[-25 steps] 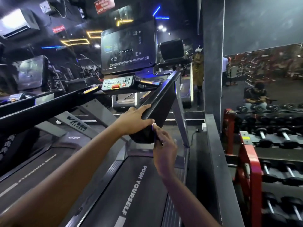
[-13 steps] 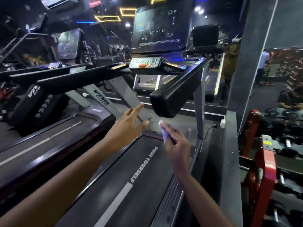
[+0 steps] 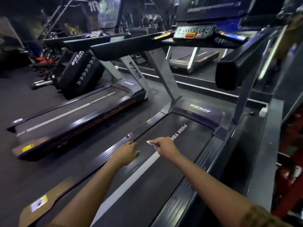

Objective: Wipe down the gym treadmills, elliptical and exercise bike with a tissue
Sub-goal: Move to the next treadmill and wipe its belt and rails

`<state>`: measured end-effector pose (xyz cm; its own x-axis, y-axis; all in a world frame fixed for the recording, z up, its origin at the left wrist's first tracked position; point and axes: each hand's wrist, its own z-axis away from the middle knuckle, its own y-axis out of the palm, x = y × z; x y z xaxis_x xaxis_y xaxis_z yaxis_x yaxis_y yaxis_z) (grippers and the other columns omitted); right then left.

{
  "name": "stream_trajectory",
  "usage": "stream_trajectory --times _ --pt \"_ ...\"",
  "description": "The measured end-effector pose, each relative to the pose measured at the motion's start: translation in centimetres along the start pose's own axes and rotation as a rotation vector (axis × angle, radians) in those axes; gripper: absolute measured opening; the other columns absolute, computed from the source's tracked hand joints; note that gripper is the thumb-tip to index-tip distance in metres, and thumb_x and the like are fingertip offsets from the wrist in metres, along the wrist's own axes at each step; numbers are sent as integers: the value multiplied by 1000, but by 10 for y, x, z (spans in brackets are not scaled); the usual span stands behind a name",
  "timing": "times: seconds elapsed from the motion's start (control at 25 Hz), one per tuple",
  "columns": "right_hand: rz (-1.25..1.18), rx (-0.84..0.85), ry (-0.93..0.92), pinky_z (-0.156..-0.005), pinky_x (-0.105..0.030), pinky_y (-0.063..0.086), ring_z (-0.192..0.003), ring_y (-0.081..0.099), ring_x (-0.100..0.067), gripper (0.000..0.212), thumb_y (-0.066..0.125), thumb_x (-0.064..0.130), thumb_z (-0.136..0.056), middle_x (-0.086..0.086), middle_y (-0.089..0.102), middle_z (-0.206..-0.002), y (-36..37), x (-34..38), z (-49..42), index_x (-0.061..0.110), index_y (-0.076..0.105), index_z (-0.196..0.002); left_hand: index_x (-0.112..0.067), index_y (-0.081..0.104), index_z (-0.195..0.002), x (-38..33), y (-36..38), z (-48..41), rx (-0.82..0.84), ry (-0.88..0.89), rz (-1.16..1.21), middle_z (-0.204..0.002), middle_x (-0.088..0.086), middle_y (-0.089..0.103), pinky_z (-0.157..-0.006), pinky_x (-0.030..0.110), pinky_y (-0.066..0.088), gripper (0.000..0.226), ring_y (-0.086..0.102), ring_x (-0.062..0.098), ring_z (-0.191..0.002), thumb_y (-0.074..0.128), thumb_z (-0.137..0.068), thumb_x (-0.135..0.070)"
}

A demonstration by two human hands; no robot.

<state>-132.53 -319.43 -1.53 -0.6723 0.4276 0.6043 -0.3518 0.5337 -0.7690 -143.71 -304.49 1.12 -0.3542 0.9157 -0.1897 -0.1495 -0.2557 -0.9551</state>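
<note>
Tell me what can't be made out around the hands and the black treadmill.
All in the head view.
White tissue: mostly hidden inside the right hand pinching it.
White belt lettering: end covered by that hand.
Dark console screen: cut off by the top edge.
Dark button panel: labels blurred and too small.
Left hand: blur hides whether it touches the black belt.

The near treadmill's belt [image 3: 188, 145] carries white letters "PUSH YO", seen upside down; the rest is covered. "VIVA" stands on its motor cover [image 3: 213, 115], on a grey upright [image 3: 135, 71] and on the black machine [image 3: 78, 71] at left.
</note>
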Motion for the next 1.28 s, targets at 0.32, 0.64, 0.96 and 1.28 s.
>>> stream_trajectory --times 0.32,0.64,0.96,1.28 --pt "270 294 -48 -90 -33 47 -107 58 -33 32 48 1 -87 -13 64 -114 17 34 -82 10 68 -110 -12 44 -141 66 -20 -23 75 -142 31 -142 11 47 -102 33 37 47 45 29 -127 45 -99 -34" --pt "297 329 -26 -91 -33 48 -106 61 -29 31 54 7 -90 -11 67 -114 28 0 -194 21 67 -115 -10 48 -138 102 -44 -131 90 -156 -1 -140 13 50 -102 36 39 48 47 30 -125 46 -98 -36" --pt "132 403 225 -80 -20 45 -108 61 -20 34 52 6 -90 -5 65 -116 -27 -21 -320 22 66 -116 -11 41 -142 90 -148 -244 178 -52 20 -143 13 43 -100 31 34 48 42 28 -130 44 -99 -33" --pt "-2 185 382 -64 -12 37 -96 66 -18 29 55 8 -89 -7 67 -111 -168 10 -376 19 68 -113 -10 42 -140 53 -302 -306 197 95 25 -142 12 44 -103 34 36 47 43 28 -128 44 -99 -33"
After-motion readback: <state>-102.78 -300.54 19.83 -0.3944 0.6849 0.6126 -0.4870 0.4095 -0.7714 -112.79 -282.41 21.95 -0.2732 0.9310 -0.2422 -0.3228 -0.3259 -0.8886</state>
